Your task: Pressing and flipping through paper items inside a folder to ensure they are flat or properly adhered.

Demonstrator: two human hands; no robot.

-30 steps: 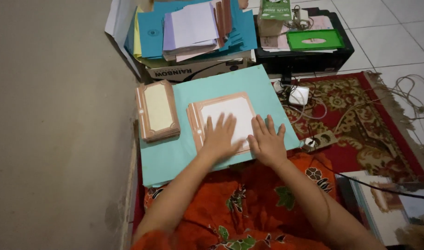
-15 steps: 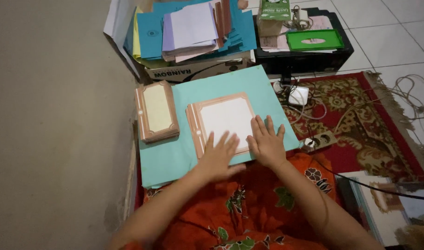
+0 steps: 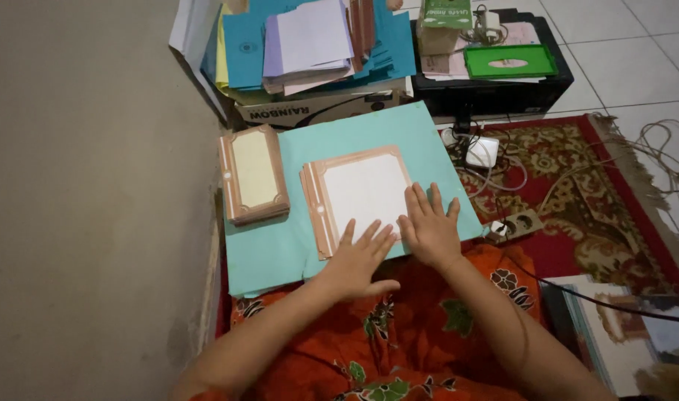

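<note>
Far left: bare grey floor (image 3: 80, 200).

Next, a closed stack (image 3: 253, 176) of peach-framed cards with cream faces lies on the left part of the teal sheet (image 3: 369, 134), well apart from your hands.

Centre: the card (image 3: 362, 194) in hand, white face and peach border, lies flat on the teal sheet, its near edge under your fingers.

Your left hand (image 3: 362, 260) is spread, palm down, fingers fanned over the card's lower edge, thumb out to the right off the sheet. Your right hand (image 3: 430, 226) is also spread flat, fingers on the card's lower right corner, heel on the teal sheet. Neither hand pinches anything; the two lie just beside each other.

Judgement: this looks like flattening or squaring the card. To do it well, keep both palms level, press evenly, and line the peach left edges up flush, since they show slightly stepped.

Behind: a box (image 3: 317, 111) heaped with blue, lilac and yellow papers (image 3: 310, 41).

Right: a black case (image 3: 495, 93) carrying a green tray (image 3: 509, 62), then a white charger (image 3: 482, 151), a power strip (image 3: 516, 225) and loose cables on the red rug (image 3: 592, 193).
</note>
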